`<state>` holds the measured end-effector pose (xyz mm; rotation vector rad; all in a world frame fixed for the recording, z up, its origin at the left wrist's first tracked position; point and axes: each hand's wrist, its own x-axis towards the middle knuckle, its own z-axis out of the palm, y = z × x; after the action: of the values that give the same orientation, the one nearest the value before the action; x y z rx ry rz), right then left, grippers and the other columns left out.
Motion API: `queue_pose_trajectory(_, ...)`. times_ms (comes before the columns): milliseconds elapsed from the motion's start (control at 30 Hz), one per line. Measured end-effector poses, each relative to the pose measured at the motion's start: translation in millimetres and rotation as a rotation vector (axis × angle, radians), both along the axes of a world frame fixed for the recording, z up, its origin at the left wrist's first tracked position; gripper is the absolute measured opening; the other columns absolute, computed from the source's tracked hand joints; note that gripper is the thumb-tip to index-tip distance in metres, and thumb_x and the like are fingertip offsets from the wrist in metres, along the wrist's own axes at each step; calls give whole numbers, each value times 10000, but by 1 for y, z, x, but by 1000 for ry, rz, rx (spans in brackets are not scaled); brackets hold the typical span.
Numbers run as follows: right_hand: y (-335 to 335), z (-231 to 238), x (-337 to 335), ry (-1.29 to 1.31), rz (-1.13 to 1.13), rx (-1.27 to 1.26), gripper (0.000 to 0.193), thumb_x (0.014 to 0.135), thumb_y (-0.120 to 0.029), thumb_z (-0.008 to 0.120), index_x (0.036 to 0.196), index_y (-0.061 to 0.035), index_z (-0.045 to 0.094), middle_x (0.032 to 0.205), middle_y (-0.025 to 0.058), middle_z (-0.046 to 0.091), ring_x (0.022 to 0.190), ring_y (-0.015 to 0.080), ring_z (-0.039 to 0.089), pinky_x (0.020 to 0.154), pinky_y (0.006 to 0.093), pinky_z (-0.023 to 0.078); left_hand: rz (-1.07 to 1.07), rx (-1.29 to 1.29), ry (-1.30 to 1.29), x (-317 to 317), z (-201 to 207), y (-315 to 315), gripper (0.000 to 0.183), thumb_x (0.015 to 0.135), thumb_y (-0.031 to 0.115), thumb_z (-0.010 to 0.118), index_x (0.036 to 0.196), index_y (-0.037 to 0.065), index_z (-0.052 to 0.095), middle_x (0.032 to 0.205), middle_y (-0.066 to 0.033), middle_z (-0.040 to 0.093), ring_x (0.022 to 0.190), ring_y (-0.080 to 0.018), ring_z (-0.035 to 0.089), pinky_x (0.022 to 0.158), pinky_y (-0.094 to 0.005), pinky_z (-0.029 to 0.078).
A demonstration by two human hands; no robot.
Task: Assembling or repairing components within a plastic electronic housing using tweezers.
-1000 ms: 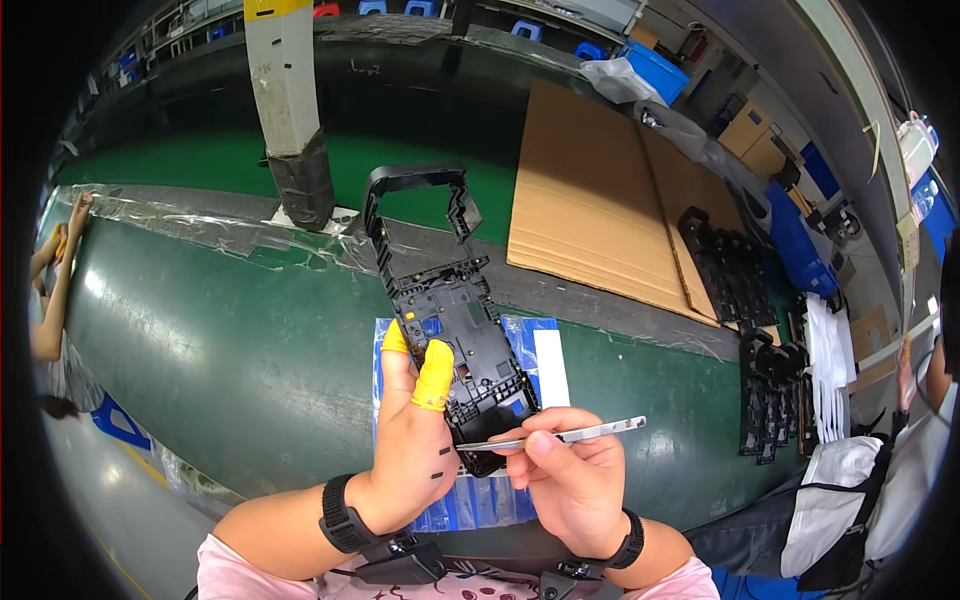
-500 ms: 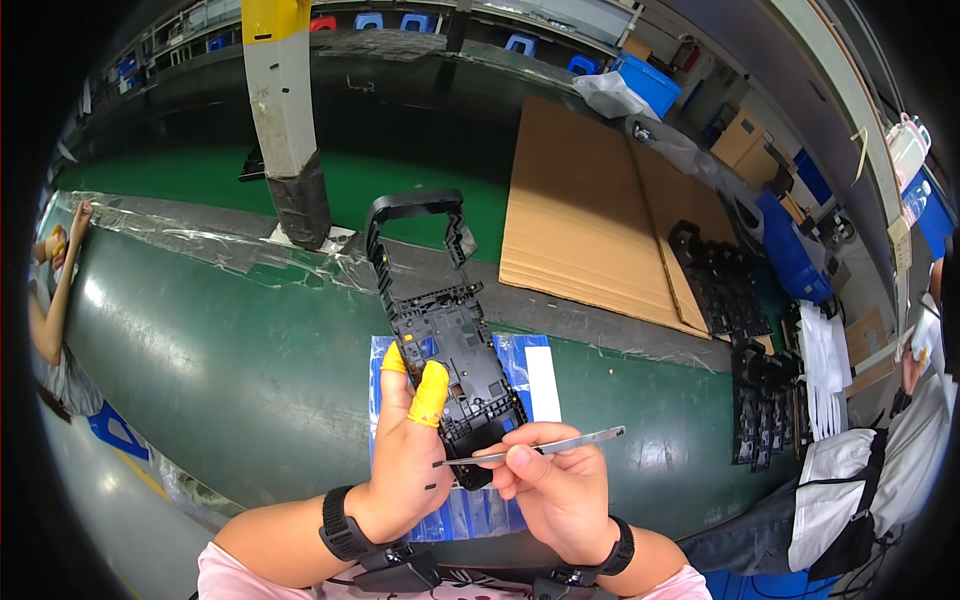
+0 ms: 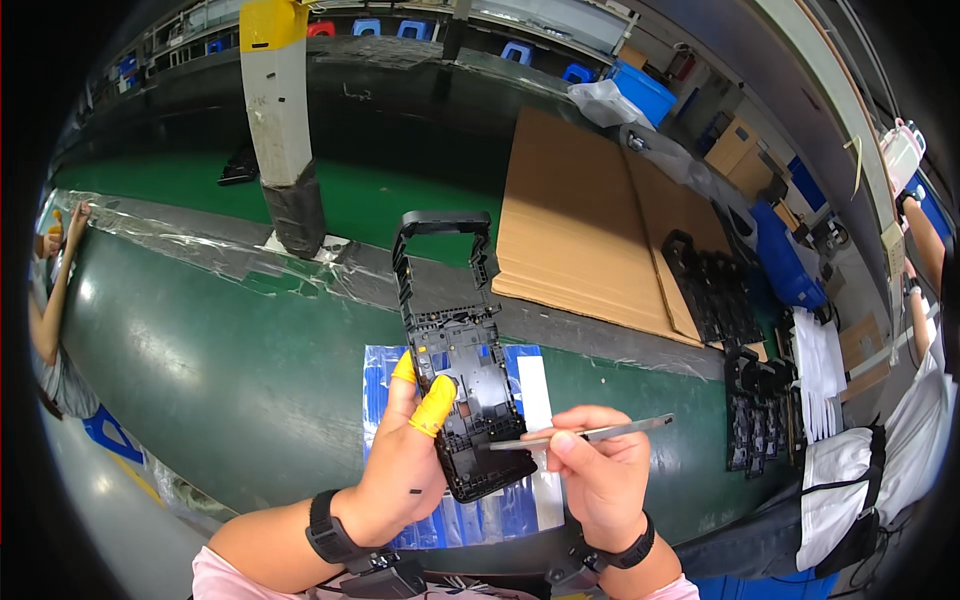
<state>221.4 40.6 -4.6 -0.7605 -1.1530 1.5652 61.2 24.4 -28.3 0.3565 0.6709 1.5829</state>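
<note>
My left hand (image 3: 402,465), with yellow finger cots on its thumb and a finger, grips the left edge of a black plastic device housing (image 3: 470,400). The housing is tilted upright, an open loop-shaped frame at its far end. A small black strip (image 3: 416,491) lies on the heel of this hand. In my right hand (image 3: 603,465), slim metal tweezers (image 3: 620,430) are pinched between thumb and fingers. Their tip is over the lower part of the housing; whether it touches, or holds anything, I cannot make out. Beneath lies a blue plastic-covered mat (image 3: 380,385) with a white strip (image 3: 535,390).
Brown cardboard (image 3: 570,210) lies beyond the housing. Several black housings (image 3: 710,290) are stacked at the right, beside white sheets (image 3: 815,370). A post (image 3: 280,130) rises from the far edge of the green table (image 3: 220,350). Other people's arms (image 3: 60,280) show at both sides.
The tweezers' tip has moved from the heel of my left hand to the housing's lower part. Of two small black strips at that hand, one still shows there. The housing has shifted nearer and rightward.
</note>
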Motion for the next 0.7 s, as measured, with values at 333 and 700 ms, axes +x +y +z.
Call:
queue_pose_trajectory(333, -6, -13, -6, 35, 4, 31, 178, 799, 51, 592, 974, 65, 564, 896, 161, 632, 814, 182, 619, 749, 259, 490, -99, 47, -113, -2, 10, -3, 396, 934, 156, 414, 1305, 145, 277, 1207, -80, 455, 1068, -205, 504, 870, -372, 464)
queue_pose_trajectory(700, -6, -12, -9, -5, -48, 20, 169, 771, 57, 592, 936, 55, 558, 832, 164, 623, 768, 238, 637, 729, 343, 520, -96, 72, -110, -3, 12, -4, 411, 926, 169, 439, 1301, 159, 272, 1193, -82, 460, 1060, -212, 502, 847, -379, 479)
